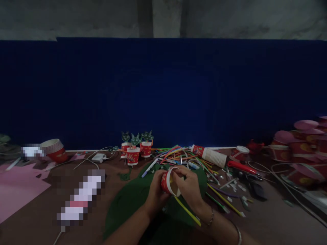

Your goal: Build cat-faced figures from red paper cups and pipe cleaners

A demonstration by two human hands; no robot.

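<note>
Beyond: coloured stems [170, 156], stacked cups [215, 158]
Beneath: green sheet [127, 204]
Red cup [166, 182]: between both hands
Left hand [155, 186]: clasping its side
Right hand [188, 183]: gripping its rim

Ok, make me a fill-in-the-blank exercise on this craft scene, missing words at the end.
1. The left hand holds a red paper cup whose rim is coloured ____.
2. The pipe cleaner slanting down from that cup, beside the right hand, is coloured ____.
3. Beyond the hands, ____ red cups topped with animal faces stand grouped.
4. The large paper sheet at far left is coloured ____.

Missing words: white; yellow; three; pink.
</note>
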